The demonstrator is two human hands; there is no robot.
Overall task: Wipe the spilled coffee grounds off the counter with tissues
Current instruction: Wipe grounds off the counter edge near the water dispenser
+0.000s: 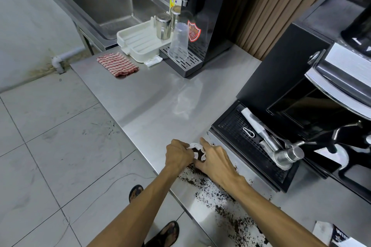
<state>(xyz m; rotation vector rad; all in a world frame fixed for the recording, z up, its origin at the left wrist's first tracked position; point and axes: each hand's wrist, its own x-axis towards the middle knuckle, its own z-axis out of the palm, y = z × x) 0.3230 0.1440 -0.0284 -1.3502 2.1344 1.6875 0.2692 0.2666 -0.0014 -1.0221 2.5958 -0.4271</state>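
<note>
Dark coffee grounds [220,196] lie scattered over the steel counter [152,94] near its front edge, from my hands down toward the lower right. A crumpled white tissue [197,149] with brown grounds gathered in it sits between both hands on the counter. My left hand [178,155] pinches the tissue's left side. My right hand [214,160] cups its right side, forefinger stretched forward. Both hands rest on the counter surface among the grounds.
A black espresso machine [301,90] with drip tray [241,136] and portafilter stands right of my hands. Farther back are a black dispenser, a clear plastic cup [178,42], a white drying rack, a checked cloth [118,64] and a sink. A packet lies at lower right.
</note>
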